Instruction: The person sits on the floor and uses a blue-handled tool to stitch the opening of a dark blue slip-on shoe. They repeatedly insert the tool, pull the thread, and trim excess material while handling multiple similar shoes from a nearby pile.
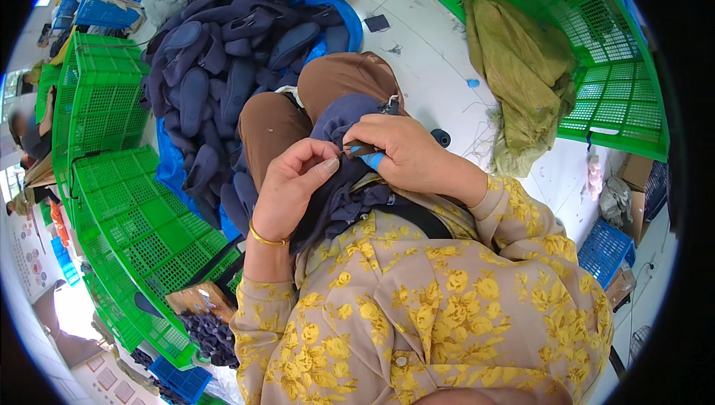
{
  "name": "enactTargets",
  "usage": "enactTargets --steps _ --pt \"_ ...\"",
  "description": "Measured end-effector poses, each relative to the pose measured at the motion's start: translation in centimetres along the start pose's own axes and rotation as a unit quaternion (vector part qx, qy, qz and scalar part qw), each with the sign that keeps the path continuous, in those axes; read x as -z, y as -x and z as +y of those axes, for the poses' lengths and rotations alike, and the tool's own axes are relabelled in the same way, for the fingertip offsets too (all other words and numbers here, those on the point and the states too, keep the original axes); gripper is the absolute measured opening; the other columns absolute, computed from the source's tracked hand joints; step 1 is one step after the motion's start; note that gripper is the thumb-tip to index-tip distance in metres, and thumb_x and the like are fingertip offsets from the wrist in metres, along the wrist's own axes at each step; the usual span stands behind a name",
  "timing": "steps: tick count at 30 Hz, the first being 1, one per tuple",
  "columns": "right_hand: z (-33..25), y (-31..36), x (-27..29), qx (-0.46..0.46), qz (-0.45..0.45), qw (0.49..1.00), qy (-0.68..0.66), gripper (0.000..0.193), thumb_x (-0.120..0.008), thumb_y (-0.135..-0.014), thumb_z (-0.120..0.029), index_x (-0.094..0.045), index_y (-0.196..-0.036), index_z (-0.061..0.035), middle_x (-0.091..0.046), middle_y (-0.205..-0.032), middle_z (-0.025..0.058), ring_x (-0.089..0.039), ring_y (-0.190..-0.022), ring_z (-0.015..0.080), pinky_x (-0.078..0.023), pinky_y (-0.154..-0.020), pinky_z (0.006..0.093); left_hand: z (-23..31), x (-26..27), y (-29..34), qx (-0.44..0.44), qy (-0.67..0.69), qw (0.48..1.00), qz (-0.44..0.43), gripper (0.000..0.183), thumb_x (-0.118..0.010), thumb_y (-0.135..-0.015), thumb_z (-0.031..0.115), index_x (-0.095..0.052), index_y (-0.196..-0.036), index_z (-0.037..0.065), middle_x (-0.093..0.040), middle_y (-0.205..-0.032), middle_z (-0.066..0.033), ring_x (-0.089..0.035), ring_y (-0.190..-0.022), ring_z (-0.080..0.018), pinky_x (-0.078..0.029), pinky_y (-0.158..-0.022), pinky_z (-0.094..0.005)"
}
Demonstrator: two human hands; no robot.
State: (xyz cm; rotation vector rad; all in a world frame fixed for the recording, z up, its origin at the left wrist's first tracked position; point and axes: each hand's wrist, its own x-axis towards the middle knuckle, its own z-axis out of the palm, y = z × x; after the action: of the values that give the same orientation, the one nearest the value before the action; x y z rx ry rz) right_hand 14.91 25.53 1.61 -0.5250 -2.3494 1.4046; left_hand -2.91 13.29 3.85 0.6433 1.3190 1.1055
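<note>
A navy fabric shoe upper [344, 153] sits at picture centre, over the person's lap. The right hand [406, 153] closes its fingers around the upper's top edge, a blue-handled tool [366, 154] poking out. The left hand [292, 185], at eight o'clock of it, pinches the fabric between thumb and forefinger. A pile of navy uppers [223, 55] lies at eleven o'clock, green plastic crates [126, 204] at nine.

The white floor [432, 48] carries a heap of navy pieces [223, 55] on a blue sheet [167, 167], green crates [126, 204] and an olive cloth [521, 70].
</note>
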Motion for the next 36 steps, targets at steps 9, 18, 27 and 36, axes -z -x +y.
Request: enactTargets --steps 9,18,27,36 --pt "-0.8 -0.2 0.2 0.001 -0.018 1.0 0.025 0.017 -0.062 -0.077 -0.008 -0.061 -0.094 -0.0071 -0.059 -0.085 0.0106 -0.059 -0.08 0.0337 -0.045 -0.067 0.043 -0.3 -0.6 -0.8 0.008 0.0 1.0 0.026 0.003 -0.061 -0.092 0.002 -0.061 -0.095 0.003 -0.058 -0.088 0.004 -0.051 -0.083 -0.0035 -0.043 -0.076 -0.019" --pt "0.3 -0.3 -2.4 0.049 0.183 0.977 -0.093 0.025 -0.058 -0.075 0.006 -0.064 -0.096 -0.007 -0.061 -0.09 0.007 -0.06 -0.073 0.0262 -0.046 -0.06 0.031 -0.6 -1.5 -0.4 -0.05 -0.086 0.991 0.084 0.004 -0.064 -0.089 0.0 -0.063 -0.092 0.001 -0.053 -0.09 0.0048 -0.049 -0.078 -0.0048 -0.042 -0.074 -0.02" --pt "0.5 0.3 -3.1 0.129 0.208 0.969 -0.039 0.022 -0.069 -0.077 0.004 -0.065 -0.098 -0.003 -0.065 -0.098 0.0096 -0.067 -0.086 0.0259 -0.054 -0.074 0.029 -0.9 -2.7 -0.5 -0.148 -0.303 0.933 0.122 0.01 -0.066 -0.081 -0.003 -0.062 -0.089 0.001 -0.053 -0.081 -0.0058 -0.052 -0.069 -0.0139 -0.043 -0.064 -0.026" --pt "1.6 -0.5 -0.4 -0.128 0.208 0.778 -0.579 0.007 -0.053 -0.1 -0.015 -0.057 -0.105 -0.0105 -0.056 -0.074 0.0015 -0.035 -0.049 0.003 -0.028 -0.044 0.019 -0.9 -1.9 0.7 -0.055 0.092 0.993 0.047 0.004 -0.056 -0.096 0.004 -0.058 -0.099 0.002 -0.062 -0.097 -0.0059 -0.047 -0.062 -0.0058 -0.035 -0.053 -0.0178"
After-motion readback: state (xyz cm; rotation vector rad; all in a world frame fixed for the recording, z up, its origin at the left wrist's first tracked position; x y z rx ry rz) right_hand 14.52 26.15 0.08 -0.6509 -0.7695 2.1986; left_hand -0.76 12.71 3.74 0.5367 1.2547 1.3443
